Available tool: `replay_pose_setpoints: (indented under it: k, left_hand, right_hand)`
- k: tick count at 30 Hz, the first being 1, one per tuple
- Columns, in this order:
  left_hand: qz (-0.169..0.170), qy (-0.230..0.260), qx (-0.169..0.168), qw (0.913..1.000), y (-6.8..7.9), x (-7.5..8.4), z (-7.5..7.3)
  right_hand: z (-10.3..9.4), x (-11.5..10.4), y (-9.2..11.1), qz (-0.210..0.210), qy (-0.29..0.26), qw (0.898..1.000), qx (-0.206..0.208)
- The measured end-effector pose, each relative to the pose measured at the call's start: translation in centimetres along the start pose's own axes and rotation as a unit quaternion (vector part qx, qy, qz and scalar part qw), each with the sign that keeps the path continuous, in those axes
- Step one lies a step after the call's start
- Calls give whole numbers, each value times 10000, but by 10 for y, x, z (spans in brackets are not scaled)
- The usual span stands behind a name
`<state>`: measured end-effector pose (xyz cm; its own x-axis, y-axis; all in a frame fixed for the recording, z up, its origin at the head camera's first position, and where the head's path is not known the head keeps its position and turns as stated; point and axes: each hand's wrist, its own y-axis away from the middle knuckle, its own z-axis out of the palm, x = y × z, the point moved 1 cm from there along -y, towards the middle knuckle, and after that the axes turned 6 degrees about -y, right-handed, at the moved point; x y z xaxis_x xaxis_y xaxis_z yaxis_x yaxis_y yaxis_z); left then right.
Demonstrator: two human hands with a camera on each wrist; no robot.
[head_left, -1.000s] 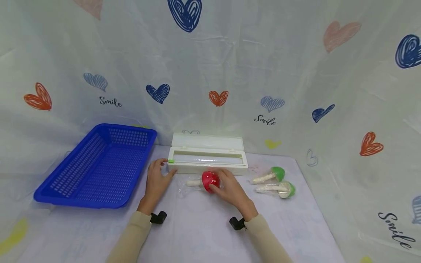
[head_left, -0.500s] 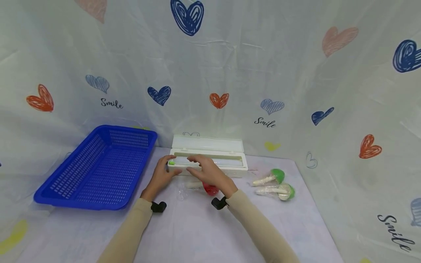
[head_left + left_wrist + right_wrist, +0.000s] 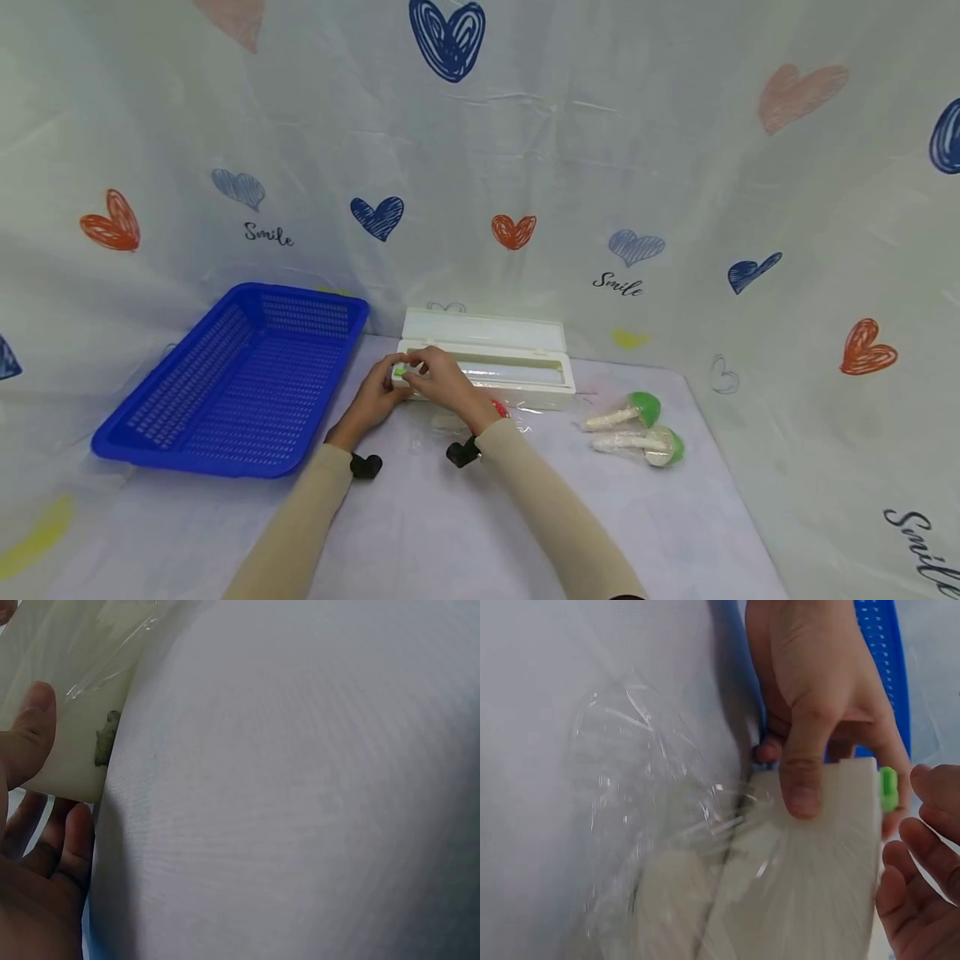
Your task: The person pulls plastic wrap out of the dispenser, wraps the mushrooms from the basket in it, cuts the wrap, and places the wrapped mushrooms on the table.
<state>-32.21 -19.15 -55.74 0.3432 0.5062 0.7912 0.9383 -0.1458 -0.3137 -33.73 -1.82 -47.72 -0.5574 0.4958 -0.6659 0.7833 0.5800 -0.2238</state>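
Observation:
A white cling film dispenser point(image 3: 534, 395) stands with its lid raised against the back. My left hand point(image 3: 373, 398) grips its left end, the thumb point(image 3: 30, 735) on the front face and the other fingers round the end. My right hand point(image 3: 446, 385) hovers over that end with loosely bent fingers, close to the green slide cutter point(image 3: 888, 788); a small gap shows between them in the right wrist view. Clear film point(image 3: 641, 742) hangs over the dispenser's front. A toy mushroom with a red cap point(image 3: 500, 408) lies before the dispenser, mostly hidden behind my right arm.
Two film-wrapped toy mushrooms with green caps, one point(image 3: 643, 407) behind the other point(image 3: 666, 447), lie right of the dispenser. A blue plastic basket point(image 3: 197, 467) stands at the left. A curtain printed with hearts hangs close behind.
My right hand has let go of the red-capped mushroom and moved left to the dispenser's left end. My left hand has closed in on that end. The head view has shifted slightly.

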Motion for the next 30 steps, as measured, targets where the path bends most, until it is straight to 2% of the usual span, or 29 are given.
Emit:
replay_pose_setpoints:
  k: [5,11,19,25,30]
  left_hand:
    - [-132,-28,-70,9999,0,0,2]
    - [-371,-168,-193,9990,2,3,1]
    - [-503,-558,-254,9969,2,6,1]
    - [-403,-567,-254,9973,2,9,2]
    - [-447,-406,-245,9979,3,10,1]
  right_hand:
    - [13,2,-7,72,287,9994,172]
    - [16,-2,-8,-82,513,9984,206]
    - [11,-1,-8,-246,781,9966,71]
    - [4,3,-4,-250,744,9969,-64]
    - [-5,7,5,-227,842,9961,-109]
